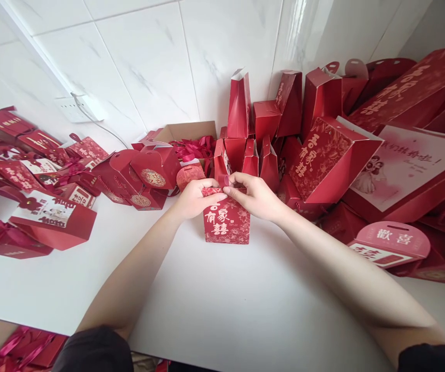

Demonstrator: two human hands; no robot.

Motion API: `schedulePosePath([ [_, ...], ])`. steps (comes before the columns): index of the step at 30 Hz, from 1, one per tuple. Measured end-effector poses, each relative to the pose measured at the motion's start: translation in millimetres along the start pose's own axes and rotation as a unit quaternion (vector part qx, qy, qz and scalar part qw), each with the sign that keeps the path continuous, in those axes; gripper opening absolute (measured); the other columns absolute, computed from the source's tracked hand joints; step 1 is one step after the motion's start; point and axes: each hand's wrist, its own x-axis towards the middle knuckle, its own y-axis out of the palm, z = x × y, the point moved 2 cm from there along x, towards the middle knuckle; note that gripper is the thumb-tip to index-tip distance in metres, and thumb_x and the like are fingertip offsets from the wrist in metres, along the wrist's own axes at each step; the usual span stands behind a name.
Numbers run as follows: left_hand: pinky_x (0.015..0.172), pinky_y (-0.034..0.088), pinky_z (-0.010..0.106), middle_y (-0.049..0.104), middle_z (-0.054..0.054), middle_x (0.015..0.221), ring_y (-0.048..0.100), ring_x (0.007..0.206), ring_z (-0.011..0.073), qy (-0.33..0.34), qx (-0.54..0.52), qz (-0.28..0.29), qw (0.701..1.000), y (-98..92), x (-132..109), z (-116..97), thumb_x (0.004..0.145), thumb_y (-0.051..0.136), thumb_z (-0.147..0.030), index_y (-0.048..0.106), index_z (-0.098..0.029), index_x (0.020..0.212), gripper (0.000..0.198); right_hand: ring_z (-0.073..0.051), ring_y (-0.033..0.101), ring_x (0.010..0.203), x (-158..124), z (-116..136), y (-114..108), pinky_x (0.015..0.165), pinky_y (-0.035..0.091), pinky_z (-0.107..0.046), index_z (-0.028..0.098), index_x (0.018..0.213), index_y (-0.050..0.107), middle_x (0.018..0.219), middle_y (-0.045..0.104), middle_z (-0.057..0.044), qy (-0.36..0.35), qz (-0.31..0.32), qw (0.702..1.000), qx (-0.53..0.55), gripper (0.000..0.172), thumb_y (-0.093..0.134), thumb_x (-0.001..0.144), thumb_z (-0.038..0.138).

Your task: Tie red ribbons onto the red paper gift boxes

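Note:
A red gift box [228, 222] with pale gold Chinese characters and a floral print stands upright on the white table [206, 299]. At its top left edge my left hand [200, 198] is closed, thumb and fingers gripping the box. My right hand [254, 195] pinches a short piece of dark red ribbon [224, 181] at the top of the same box. Both hands meet there, and the fingertips partly cover the ribbon and the box's upper edge.
Many red boxes [323, 155] crowd the table's right side and back. An open cardboard carton [185, 132] behind holds loose red ribbons [195, 148]. More decorated boxes [47, 217] pile up at left. A wall socket [78, 108] has a cable. Red packaging [28, 346] lies below the table's front left edge.

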Motion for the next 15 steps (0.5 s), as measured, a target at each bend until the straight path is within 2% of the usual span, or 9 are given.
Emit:
schedulePosePath([
  [3, 0.077, 0.05, 0.029, 0.065, 0.002, 0.082, 0.064, 0.084, 0.0179, 0.019, 0.043, -0.014, 0.999, 0.0, 1, 0, 0.083, 0.067, -0.036, 0.064, -0.014, 0.083, 0.023, -0.014, 0.053, 0.073, 0, -2, 1, 0.07, 0.04, -0.027, 0.019, 0.08, 0.052, 0.079, 0.058, 0.001, 0.004, 0.003, 1.0, 0.016, 0.013, 0.061, 0.086, 0.027],
  [6, 0.076, 0.049, 0.03, 0.068, 0.004, 0.084, 0.063, 0.081, 0.018, 0.034, 0.092, -0.034, 0.995, 0.9, 2, 2, 0.083, 0.066, -0.037, 0.066, -0.014, 0.084, 0.024, -0.016, 0.058, 0.077, -1, -3, 3, 0.074, 0.043, -0.029, 0.019, 0.082, 0.057, 0.082, 0.064, -0.001, 0.021, -0.025, 0.999, 0.006, 0.007, 0.059, 0.086, 0.024],
  [8, 0.078, 0.049, 0.03, 0.069, 0.004, 0.088, 0.064, 0.085, 0.019, 0.055, 0.139, -0.09, 0.985, 1.2, 2, 2, 0.081, 0.069, -0.038, 0.067, -0.015, 0.088, 0.024, -0.017, 0.062, 0.08, -2, -4, 5, 0.078, 0.046, -0.031, 0.019, 0.085, 0.061, 0.087, 0.068, -0.002, 0.027, -0.067, 0.997, -0.02, 0.004, 0.059, 0.086, 0.023],
  [9, 0.08, 0.049, 0.031, 0.069, 0.005, 0.095, 0.064, 0.089, 0.0201, 0.07, 0.171, -0.138, 0.973, 0.8, 1, 0, 0.077, 0.073, -0.037, 0.067, -0.016, 0.093, 0.027, -0.018, 0.064, 0.082, -3, -3, 5, 0.079, 0.047, -0.032, 0.019, 0.087, 0.062, 0.088, 0.069, -0.003, 0.027, -0.09, 0.995, -0.028, 0.004, 0.059, 0.085, 0.022],
  [12, 0.088, 0.048, 0.033, 0.064, 0.008, 0.114, 0.061, 0.102, 0.0232, 0.111, 0.271, -0.276, 0.916, -0.3, -3, -7, 0.066, 0.083, -0.033, 0.064, -0.018, 0.106, 0.047, -0.018, 0.067, 0.082, -4, -2, 6, 0.078, 0.051, -0.031, 0.019, 0.089, 0.062, 0.088, 0.07, -0.003, 0.029, -0.13, 0.991, -0.006, 0.006, 0.061, 0.085, 0.023],
  [13, 0.087, 0.048, 0.033, 0.064, 0.008, 0.113, 0.061, 0.101, 0.0231, 0.116, 0.298, -0.289, 0.902, 0.2, -5, -11, 0.065, 0.083, -0.032, 0.065, -0.019, 0.103, 0.044, -0.018, 0.067, 0.081, -4, -2, 6, 0.077, 0.051, -0.031, 0.019, 0.089, 0.062, 0.088, 0.07, -0.003, 0.033, -0.132, 0.991, 0.009, 0.006, 0.061, 0.086, 0.025],
  [15, 0.08, 0.047, 0.031, 0.068, 0.005, 0.097, 0.062, 0.087, 0.0197, 0.101, 0.327, -0.267, 0.901, 2.4, -8, -17, 0.071, 0.079, -0.033, 0.069, -0.02, 0.09, 0.025, -0.018, 0.067, 0.08, -4, -1, 7, 0.072, 0.052, -0.029, 0.02, 0.088, 0.062, 0.086, 0.07, -0.003, 0.04, -0.123, 0.991, 0.025, 0.009, 0.06, 0.088, 0.028],
])
